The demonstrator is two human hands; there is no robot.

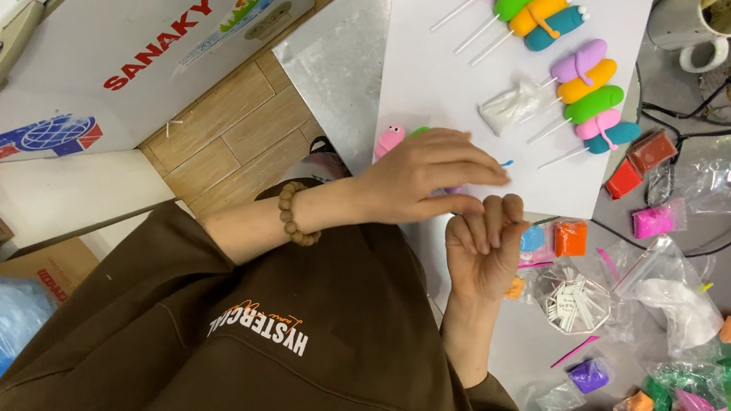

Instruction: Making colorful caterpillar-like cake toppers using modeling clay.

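- Your left hand (429, 178) reaches across to the right, fingers stretched out and close together, thumb tucked under. You cannot tell what it pinches; only a tiny bit of purple (453, 189) peeks out below the fingers.
- Your right hand (483, 243) is curled up with the fingers folded in, right below the left fingertips and touching them. You cannot tell if something is inside it.
- A pink clay figure (389, 139) with little eyes lies on the white sheet (438, 66), just behind your left hand, with a bit of green clay next to it.
- A bead bracelet (293, 213) sits on your left wrist, next to your brown sleeve (186, 304).
- Farther up the white sheet lie two bunches of clay figures on white sticks: one bunch (529, 7) at the top and one bunch (592, 99) lower and to the right. They are pink, green, orange, blue and purple.
- A small white clay bag (510, 105) lies between the bunches.
- On the grey table (534, 347), to the right of your hands, lie little clay packs: an orange one (570, 238), a red one (624, 179), a pink one (654, 220) and a purple one (589, 375).
- A clear bag of small white sticks (573, 301) lies near your right hand.
- A white mug (695, 23) stands at the far top of the table.
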